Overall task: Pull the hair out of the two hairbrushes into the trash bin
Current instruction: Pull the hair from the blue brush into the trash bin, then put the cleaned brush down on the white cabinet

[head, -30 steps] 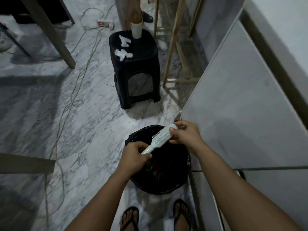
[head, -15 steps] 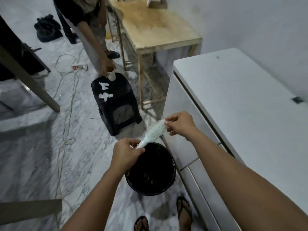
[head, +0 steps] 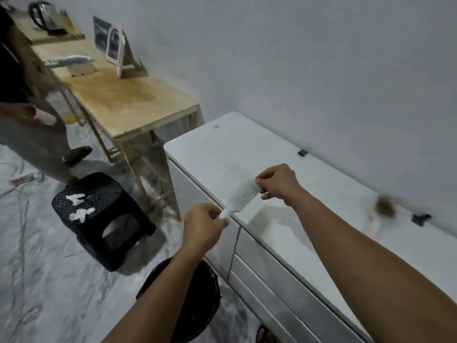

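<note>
Marble floor (head: pixel 37 280) on your left, grey wall ahead, white cabinet (head: pixel 321 194) running off to your right. Far left, another person (head: pixel 27 112) stands blurred by a wooden table (head: pixel 123 100), which carries a kettle (head: pixel 44 17) and a propped-up frame (head: pixel 115 47). Below them sits a black stool (head: pixel 106 219) with two white crumpled scraps (head: pixel 79 206) on its top, and a power strip (head: pixel 23 179) lies on the floor beyond it.

Now the centre: your left hand (head: pixel 202 226) has its fingers curled round the handle end of the white hairbrush (head: pixel 241 198), a firm pinch at the tip. That brush is pale, long and narrow, its rows of fine teeth facing up, slanting up and right above the cabinet's front edge. I can't make out any hair in the teeth; it's blurred. Your right hand (head: pixel 278 181) pinches the head end, thumb and fingertips closed on the far tip, the other fingers curled.

Below your left forearm, the black trash bin (head: pixel 197 305) stands on the floor, right against the cabinet front; your arm covers much of its mouth, and the brush is up and to the right of it, not over it. A sandalled foot (head: pixel 265 334) peeks out at the bottom.

Further right on the cabinet top, by the wall, a second hairbrush (head: pixel 383 209) lies with a brown clump of hair on its head, smeared by motion. Just beyond it is a small dark object (head: pixel 420 217), and another small dark bit (head: pixel 302 152) sits nearer the middle.
</note>
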The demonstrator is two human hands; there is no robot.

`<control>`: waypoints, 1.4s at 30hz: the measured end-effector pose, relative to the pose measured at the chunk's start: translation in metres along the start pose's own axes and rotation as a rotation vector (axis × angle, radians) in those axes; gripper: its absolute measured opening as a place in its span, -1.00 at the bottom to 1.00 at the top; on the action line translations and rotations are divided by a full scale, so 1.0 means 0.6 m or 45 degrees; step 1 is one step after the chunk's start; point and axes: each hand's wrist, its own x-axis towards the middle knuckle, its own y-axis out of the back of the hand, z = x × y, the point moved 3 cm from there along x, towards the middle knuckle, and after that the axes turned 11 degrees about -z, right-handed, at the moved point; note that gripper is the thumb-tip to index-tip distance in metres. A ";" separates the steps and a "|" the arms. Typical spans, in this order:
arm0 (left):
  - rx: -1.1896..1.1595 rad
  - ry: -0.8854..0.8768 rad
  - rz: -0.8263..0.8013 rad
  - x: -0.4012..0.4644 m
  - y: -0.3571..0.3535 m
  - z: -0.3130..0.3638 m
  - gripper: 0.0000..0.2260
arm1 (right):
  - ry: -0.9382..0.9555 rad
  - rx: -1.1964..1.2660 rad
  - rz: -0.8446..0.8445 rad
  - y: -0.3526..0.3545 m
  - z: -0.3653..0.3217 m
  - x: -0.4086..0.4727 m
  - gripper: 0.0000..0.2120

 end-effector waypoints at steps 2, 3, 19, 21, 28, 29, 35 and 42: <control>-0.018 -0.016 -0.056 0.016 -0.037 0.043 -0.80 | -0.033 0.031 0.056 0.057 0.018 0.001 -0.98; -0.020 -0.030 -0.083 0.026 -0.058 0.063 -0.80 | -0.048 0.042 0.079 0.086 0.027 0.002 -0.98; 0.034 -0.139 -0.316 0.143 -0.353 0.281 -0.88 | -0.261 -0.023 0.220 0.412 0.182 0.067 -0.68; 0.056 -0.136 -0.317 0.150 -0.382 0.296 -0.86 | -0.258 -0.076 0.203 0.434 0.195 0.078 -0.65; 0.123 -0.077 -0.343 0.172 -0.449 0.301 -0.84 | -0.303 -0.267 0.128 0.467 0.245 0.106 -0.63; 0.131 -0.062 -0.357 0.174 -0.456 0.297 -0.84 | -0.315 -0.276 0.106 0.468 0.254 0.108 -0.63; 0.228 -0.034 -0.396 0.181 -0.482 0.281 -0.90 | -0.345 -0.223 0.027 0.475 0.294 0.113 -0.69; 0.564 -0.149 -0.264 0.186 -0.494 0.285 -0.63 | -0.336 -0.294 -0.031 0.500 0.306 0.098 -0.58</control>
